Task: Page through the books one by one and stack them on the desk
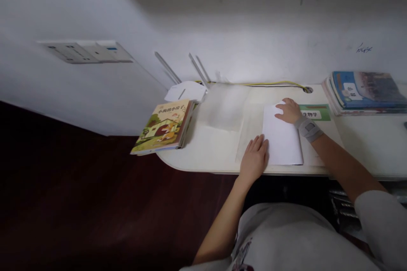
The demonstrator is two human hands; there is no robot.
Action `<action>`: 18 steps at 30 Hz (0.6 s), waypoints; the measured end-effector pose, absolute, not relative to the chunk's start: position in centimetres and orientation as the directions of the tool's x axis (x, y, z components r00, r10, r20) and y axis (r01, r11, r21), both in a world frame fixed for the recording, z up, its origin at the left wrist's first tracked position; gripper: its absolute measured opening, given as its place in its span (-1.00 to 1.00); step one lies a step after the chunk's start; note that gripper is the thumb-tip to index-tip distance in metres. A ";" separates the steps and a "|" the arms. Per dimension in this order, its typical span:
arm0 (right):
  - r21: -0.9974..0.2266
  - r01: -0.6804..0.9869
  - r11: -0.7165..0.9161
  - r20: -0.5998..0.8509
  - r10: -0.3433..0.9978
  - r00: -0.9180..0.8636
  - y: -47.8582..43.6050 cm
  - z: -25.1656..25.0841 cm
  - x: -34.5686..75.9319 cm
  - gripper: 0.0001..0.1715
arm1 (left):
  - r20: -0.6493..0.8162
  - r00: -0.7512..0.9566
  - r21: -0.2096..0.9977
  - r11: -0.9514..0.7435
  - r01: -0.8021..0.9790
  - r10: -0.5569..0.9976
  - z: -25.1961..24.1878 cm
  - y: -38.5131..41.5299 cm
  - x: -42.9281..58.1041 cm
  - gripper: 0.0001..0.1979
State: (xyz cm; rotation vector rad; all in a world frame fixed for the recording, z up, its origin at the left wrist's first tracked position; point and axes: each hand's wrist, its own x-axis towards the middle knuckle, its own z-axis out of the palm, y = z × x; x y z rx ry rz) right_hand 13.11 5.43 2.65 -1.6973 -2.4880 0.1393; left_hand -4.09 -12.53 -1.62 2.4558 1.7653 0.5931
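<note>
A folded white sheet of paper (282,144) lies over the left part of a textbook (313,139) with a green band on its cover. My left hand (254,159) rests flat by the sheet's lower left edge, its fingers stretched out. Across the sheet's upper right part lies my right hand (288,111), fingers apart, with a grey band on the wrist. Neither hand grasps anything. A translucent sheet (243,137) shows under the left side of the paper, and another pale, see-through sheet (224,108) lies farther left.
Picture books (163,125) overhang the left end of the white desk (197,156). Behind them stands a white router (184,92) with upright antennas. A yellow cable (263,83) runs along the wall to a desk hole (308,89). Stacked books (365,91) sit at right.
</note>
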 end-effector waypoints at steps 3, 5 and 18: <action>-0.170 0.912 0.374 0.065 0.928 -0.368 5.7 2.5 13.1 -0.48 | 0.268 0.266 0.281 -0.339 0.898 0.926 -1.7 -12.5 -4.1 -0.60; -0.179 0.911 0.372 0.092 0.928 -0.361 5.7 2.4 13.0 -0.48 | 0.267 0.263 0.287 -0.337 0.897 0.927 -1.7 -12.5 -4.1 -0.61; -0.230 0.902 0.366 0.127 0.930 -0.345 6.3 2.8 12.9 -0.45 | 0.245 0.382 0.260 -0.440 0.860 0.891 -0.8 -11.9 -5.1 -0.63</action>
